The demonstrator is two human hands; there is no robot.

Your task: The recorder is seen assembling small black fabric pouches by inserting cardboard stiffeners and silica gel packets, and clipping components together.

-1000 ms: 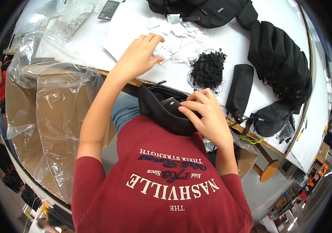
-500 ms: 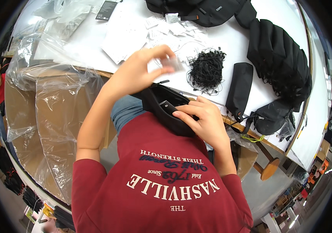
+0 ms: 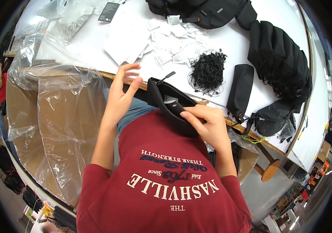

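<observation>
A black zippered pouch (image 3: 155,94) rests against my lap at the table's front edge, its mouth unzipped and facing up. My right hand (image 3: 209,121) pinches the near rim of that opening between thumb and fingers. Inside the mouth shows a small pale translucent packet (image 3: 170,100) by a dark inner flap. To the left of the pouch, my left hand (image 3: 122,93) is raised with thumb and fingers apart and nothing in it. The zipper pull (image 3: 168,75) sticks up at the pouch's left end.
Beyond the pouch lie a tangle of black strings (image 3: 208,72) and scattered white tags (image 3: 170,42). A closed black pouch (image 3: 240,87) and a row of black pouches (image 3: 278,58) are at the right. Plastic-lined cardboard (image 3: 57,128) stands left; black bags (image 3: 212,13) lie at the back.
My left hand has come down and left from above the table, letting go of a small pale packet, which now shows in the pouch. My right hand keeps its grip on the rim.
</observation>
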